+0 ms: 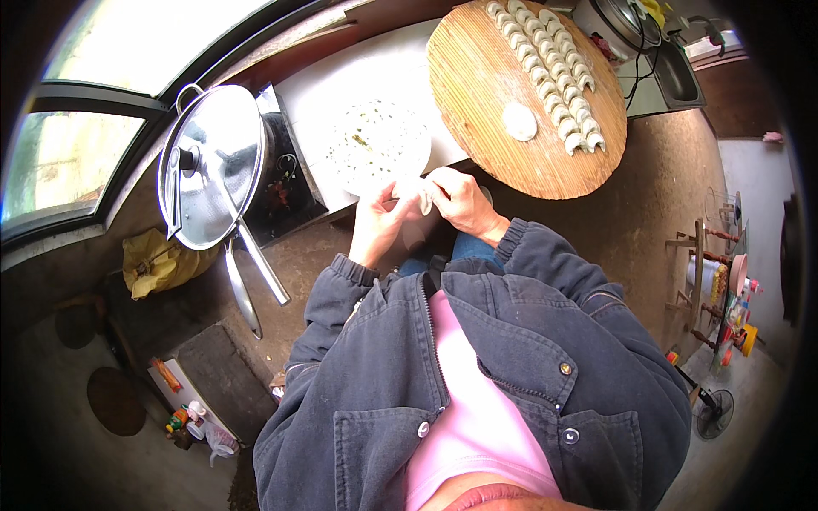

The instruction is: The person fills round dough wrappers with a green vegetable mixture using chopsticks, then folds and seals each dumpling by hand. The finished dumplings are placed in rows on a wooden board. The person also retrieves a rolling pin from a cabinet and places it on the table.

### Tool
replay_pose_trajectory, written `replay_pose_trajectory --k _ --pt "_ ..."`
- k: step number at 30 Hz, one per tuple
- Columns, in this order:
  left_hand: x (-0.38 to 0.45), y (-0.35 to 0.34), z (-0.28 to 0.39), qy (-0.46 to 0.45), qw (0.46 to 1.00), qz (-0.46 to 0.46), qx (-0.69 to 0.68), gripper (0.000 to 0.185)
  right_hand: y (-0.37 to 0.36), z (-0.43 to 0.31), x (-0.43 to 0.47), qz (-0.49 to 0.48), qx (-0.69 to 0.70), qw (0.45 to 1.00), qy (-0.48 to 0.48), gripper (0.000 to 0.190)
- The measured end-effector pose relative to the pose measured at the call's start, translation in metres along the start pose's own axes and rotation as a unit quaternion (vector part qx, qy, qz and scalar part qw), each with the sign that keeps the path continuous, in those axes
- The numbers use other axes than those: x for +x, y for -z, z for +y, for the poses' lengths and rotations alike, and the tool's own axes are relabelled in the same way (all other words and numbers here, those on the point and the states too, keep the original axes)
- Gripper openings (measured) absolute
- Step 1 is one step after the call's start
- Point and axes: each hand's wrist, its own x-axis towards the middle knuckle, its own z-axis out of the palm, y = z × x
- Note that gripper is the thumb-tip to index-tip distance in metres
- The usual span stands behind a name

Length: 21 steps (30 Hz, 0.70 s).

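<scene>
Between my left hand (381,216) and my right hand (465,199) is a pale dumpling (423,198), its edge pinched by the fingers of both. Glare washes out part of it. Just beyond my left hand stands a white bowl of filling (382,144) with green flecks, its rim hardly told from the white counter. A round wooden board (473,83) lies ahead and to the right. Folded dumplings (555,70) run across it in three rows. One flat round dough wrapper (519,121) rests on the board, left of the rows' near end.
On the left, a pan with a glass lid (214,160) sits on a black cooktop (281,185), two handles jutting towards me. A yellow bag (160,262) is below it. Behind the board at right are a pot-like appliance (623,25) with a cord and a sink (682,76).
</scene>
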Motion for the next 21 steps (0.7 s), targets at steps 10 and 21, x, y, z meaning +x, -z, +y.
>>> replay_pose_trajectory --k 10,21 --pt "0.002 0.0018 -0.0035 -0.006 1.0 -0.015 0.005 0.032 0.0048 -0.0038 0.0023 -0.042 0.022 0.998 -0.037 0.02" --pt "0.0021 0.0002 -0.0058 0.008 1.0 -0.007 -0.001 0.032 0.0047 -0.0003 -0.0005 -0.035 0.057 0.997 -0.049 0.019"
